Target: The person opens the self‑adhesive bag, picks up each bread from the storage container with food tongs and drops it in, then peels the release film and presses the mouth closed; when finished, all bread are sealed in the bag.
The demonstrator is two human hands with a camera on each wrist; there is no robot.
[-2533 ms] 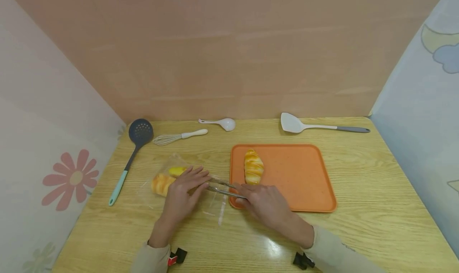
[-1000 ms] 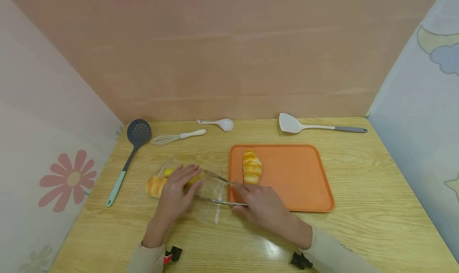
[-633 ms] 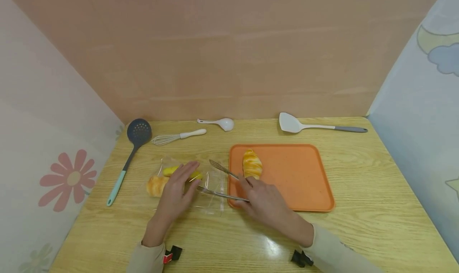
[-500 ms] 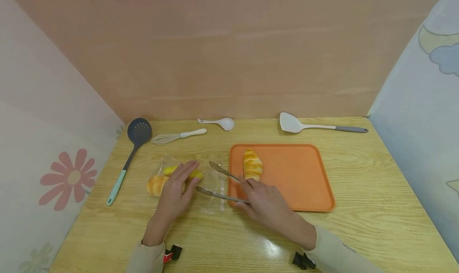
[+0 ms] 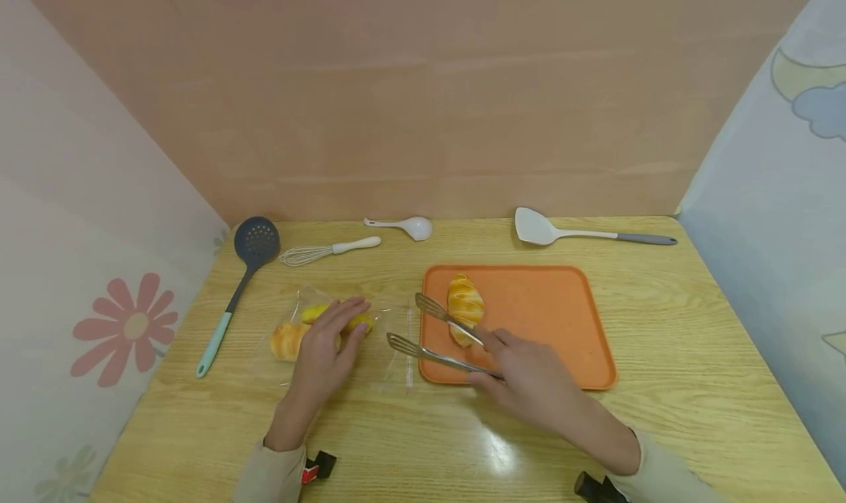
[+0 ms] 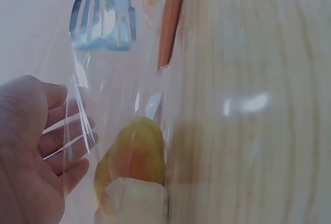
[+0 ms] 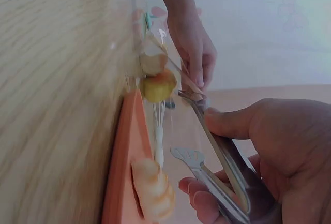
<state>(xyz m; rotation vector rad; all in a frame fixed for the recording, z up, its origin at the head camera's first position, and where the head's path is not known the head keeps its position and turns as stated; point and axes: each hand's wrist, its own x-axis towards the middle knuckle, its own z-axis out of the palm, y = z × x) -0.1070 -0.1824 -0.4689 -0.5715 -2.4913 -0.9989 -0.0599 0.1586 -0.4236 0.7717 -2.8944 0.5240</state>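
My left hand (image 5: 324, 356) holds up the upper film of a clear plastic bag (image 5: 394, 321), its fingers overlapped by the film in the left wrist view. Inside the bag lie a golden bread roll (image 5: 286, 341) and a long yellow bread (image 5: 314, 313), partly hidden behind that hand. My right hand (image 5: 537, 377) grips metal serving tongs (image 5: 449, 360) with slotted ends. The tongs' arms are spread with nothing between them, their ends by the bag's mouth and the tray's left edge. A glazed, striped bread (image 5: 466, 297) lies on the orange tray (image 5: 529, 319), partly overlapped by the tongs.
A dark skimmer (image 5: 258, 241) with a mint handle lies at the left. Along the back are a whisk (image 5: 311, 255), a white ladle (image 5: 418, 228) and a white spatula (image 5: 537, 227) with a grey handle. Walls stand behind and on both sides.
The tongs have spread and drawn back to the right, out of the bag's mouth toward the tray. The yellow bread stays in the bag. The left hand has shifted slightly left.
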